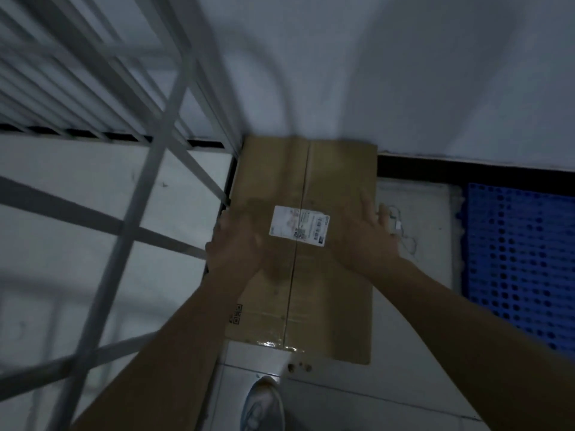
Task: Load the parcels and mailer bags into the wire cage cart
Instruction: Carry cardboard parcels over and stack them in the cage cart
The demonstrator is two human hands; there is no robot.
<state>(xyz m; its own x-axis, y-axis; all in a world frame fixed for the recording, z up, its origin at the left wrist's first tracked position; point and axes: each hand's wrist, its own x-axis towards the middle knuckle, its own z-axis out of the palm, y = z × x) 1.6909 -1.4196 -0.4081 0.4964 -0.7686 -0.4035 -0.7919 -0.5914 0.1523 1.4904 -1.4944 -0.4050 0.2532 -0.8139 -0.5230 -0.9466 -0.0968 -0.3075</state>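
A long brown cardboard box (314, 169), sealed with clear tape along its centre seam, lies flat on the pale tiled floor (326, 396). Its far end butts against the white wall (404, 73), where a black skirting strip (435, 166) runs along the base. A white printed shipping label (299, 225) is stuck across the seam near the middle of the box top.

The right hand (364, 241) lies flat on the box top just right of the label, fingers straight and reaching toward the box's right edge, gripping nothing. The left hand (236, 247) sits at the box's left edge beside the label. It is smeared by motion, so whether its fingers curl over the edge cannot be told.

Left of the box, the grey metal bars of the wire cage cart (149, 169) cross the view at close range, one corner post standing just beside the box's far left corner. The box is outside the cart.

Right of the box, a small white object with a thin cord (393, 222) lies on the floor, and beyond it sits a blue perforated plastic pallet (522, 259). Near the box's near end, a pale grey shoe (263, 405) rests on the tiles. The room is dim.
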